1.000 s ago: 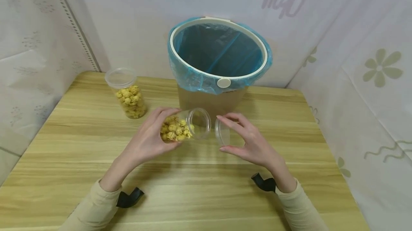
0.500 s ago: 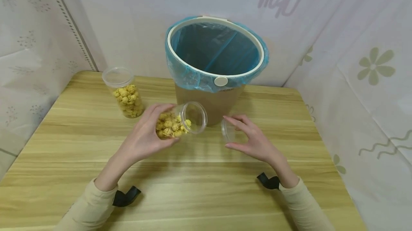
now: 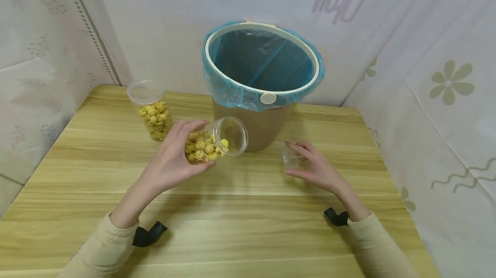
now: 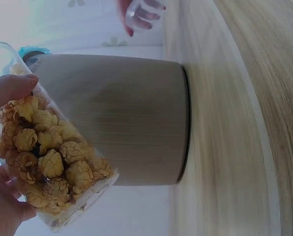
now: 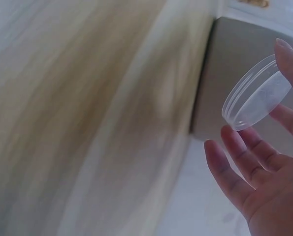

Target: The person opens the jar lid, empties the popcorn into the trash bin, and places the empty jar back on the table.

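My left hand (image 3: 172, 157) grips a clear plastic jar (image 3: 232, 136) of yellow popcorn (image 4: 52, 152). The jar is tilted on its side, its uncovered mouth facing right in front of the trash can (image 3: 252, 125). Popcorn lies along the lower wall, with one piece close to the mouth. Off to the right, my right hand (image 3: 315, 168) pinches a clear round lid (image 5: 257, 96) by its rim between thumb and fingers, apart from the jar. A second clear jar (image 3: 155, 118) of popcorn stands upright with its top closed, behind and left of my left hand.
The tan trash can carries a blue plastic liner (image 3: 228, 93) under a white ring (image 3: 319, 71) and stands at the back middle of the wooden table (image 3: 240, 226). Patterned white cloth (image 3: 162, 24) hangs close around the back and sides. Black straps (image 3: 149, 234) stick out at both wrists.
My right hand has drawn the lid away to the right, widening the gap to the jar. My left hand has raised the jar slightly, up and to the left.
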`<state>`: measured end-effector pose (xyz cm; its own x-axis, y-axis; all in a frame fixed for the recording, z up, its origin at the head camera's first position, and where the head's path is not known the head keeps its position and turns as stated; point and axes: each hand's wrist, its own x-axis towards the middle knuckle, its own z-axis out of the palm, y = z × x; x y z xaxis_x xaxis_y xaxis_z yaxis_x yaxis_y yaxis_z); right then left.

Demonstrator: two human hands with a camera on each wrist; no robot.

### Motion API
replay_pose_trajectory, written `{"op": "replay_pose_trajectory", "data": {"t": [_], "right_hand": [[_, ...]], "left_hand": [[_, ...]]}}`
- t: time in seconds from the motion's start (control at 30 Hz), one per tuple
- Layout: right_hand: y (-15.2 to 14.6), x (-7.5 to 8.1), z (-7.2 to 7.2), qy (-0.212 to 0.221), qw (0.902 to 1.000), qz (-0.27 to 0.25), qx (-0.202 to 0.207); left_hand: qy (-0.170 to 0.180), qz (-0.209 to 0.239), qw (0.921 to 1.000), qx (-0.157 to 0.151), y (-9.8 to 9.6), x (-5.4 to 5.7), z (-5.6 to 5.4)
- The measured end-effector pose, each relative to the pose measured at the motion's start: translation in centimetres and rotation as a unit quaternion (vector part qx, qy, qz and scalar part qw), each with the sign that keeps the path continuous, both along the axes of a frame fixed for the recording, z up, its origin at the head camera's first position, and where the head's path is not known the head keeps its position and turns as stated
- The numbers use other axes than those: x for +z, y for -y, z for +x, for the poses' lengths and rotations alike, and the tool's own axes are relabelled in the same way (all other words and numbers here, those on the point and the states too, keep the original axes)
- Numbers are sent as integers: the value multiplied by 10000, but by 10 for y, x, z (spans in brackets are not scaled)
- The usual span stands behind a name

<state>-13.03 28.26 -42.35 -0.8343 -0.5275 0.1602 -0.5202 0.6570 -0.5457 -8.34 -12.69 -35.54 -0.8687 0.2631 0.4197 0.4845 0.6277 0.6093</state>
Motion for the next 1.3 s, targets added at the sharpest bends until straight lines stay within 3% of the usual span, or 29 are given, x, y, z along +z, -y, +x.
{"op": "replay_pose_trajectory", "data": {"t": [0.43,0.77,1.3], "right_hand": [[-32,-14,-16,-284,9955,825,-367],[-47,-11,-25,109,9874,1450,-628],[-53,-12,-35,-11,9723,2206,-776]], "left_hand": [[-64,40,10000,33,7,4,1],[-116,142,9998,94,12,10,2],[-185,211,9995,176,17,18,6]]}}
